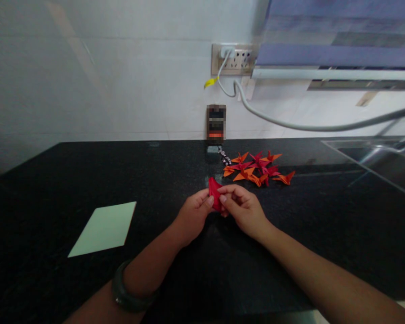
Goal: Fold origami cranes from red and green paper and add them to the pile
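Observation:
Between my hands, just above the dark countertop, is a small folded piece of red paper (214,192). My left hand (196,215) pinches its left side, with the thumb in front. On the other side my right hand (243,208) grips the paper between thumb and fingers. Parts of the paper are hidden behind my fingertips. Beyond my right hand lies a group of folded paper cranes (252,173) in orange and red, several of them overlapping.
A stack of pale green paper sheets (106,228) lies on the black countertop (148,180) at left. A phone (216,123) with a blurred screen leans on the wall, a beaded strap (224,155) beside it. A grey cable (290,127) hangs from the wall socket (234,59). A sink edge (367,164) is at right.

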The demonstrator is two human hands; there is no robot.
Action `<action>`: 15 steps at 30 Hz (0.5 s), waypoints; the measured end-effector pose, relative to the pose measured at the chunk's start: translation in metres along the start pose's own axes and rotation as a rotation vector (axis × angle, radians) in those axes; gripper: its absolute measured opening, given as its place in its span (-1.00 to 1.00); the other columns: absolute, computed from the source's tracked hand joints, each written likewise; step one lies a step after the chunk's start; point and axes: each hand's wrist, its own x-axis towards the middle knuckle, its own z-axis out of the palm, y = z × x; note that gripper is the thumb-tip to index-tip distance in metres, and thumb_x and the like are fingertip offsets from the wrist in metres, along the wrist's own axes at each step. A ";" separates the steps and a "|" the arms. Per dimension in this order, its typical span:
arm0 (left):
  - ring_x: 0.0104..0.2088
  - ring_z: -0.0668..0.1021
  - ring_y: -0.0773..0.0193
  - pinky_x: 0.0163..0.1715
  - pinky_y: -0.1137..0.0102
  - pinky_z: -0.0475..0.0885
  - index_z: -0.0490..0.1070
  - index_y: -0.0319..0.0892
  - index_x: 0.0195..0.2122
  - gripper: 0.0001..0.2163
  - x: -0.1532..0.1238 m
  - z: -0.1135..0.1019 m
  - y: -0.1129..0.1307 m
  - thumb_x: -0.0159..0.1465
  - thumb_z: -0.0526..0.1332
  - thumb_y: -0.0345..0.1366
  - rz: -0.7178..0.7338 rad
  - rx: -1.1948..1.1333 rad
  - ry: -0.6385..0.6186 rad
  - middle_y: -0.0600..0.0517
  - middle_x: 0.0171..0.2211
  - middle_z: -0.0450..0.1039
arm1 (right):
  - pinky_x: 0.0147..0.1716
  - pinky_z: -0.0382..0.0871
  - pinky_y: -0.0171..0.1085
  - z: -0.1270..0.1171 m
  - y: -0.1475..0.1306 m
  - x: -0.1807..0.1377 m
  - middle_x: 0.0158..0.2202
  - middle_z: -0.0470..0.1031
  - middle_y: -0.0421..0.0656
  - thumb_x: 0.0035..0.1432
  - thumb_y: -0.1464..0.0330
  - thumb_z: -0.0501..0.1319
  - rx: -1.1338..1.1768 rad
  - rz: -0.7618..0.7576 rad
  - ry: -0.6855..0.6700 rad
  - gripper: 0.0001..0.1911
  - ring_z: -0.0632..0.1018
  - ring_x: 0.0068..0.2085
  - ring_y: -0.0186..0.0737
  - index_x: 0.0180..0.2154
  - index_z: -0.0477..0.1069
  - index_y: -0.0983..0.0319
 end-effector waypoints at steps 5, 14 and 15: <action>-0.28 0.48 0.28 -0.16 0.31 0.32 0.36 -0.25 -0.14 -0.75 -0.002 0.001 0.001 0.16 0.10 -0.31 -0.025 -0.031 -0.022 -0.04 -0.27 0.45 | -0.59 0.23 -0.37 0.000 0.002 -0.002 -0.66 0.16 -0.37 0.03 0.33 0.16 -0.103 -0.038 0.011 -0.80 0.28 -0.63 -0.44 -0.25 0.33 0.22; -0.42 0.47 0.32 -0.32 0.38 0.36 0.40 -0.25 -0.23 -0.81 -0.001 0.002 0.006 0.12 0.12 -0.36 0.021 0.226 0.030 0.07 -0.47 0.44 | -0.64 0.19 -0.41 0.000 0.005 -0.006 -0.64 0.27 -0.34 0.14 0.28 0.05 -0.162 -0.033 -0.028 -0.80 0.32 -0.64 -0.42 -0.19 0.22 0.20; -0.41 0.47 0.32 -0.32 0.38 0.36 0.40 -0.25 -0.24 -0.81 0.000 0.002 0.006 0.12 0.12 -0.37 0.022 0.237 0.042 0.06 -0.46 0.45 | -0.66 0.16 -0.42 0.000 0.006 -0.005 -0.66 0.25 -0.36 0.13 0.28 0.07 -0.161 -0.027 -0.009 -0.80 0.30 -0.66 -0.43 -0.19 0.20 0.19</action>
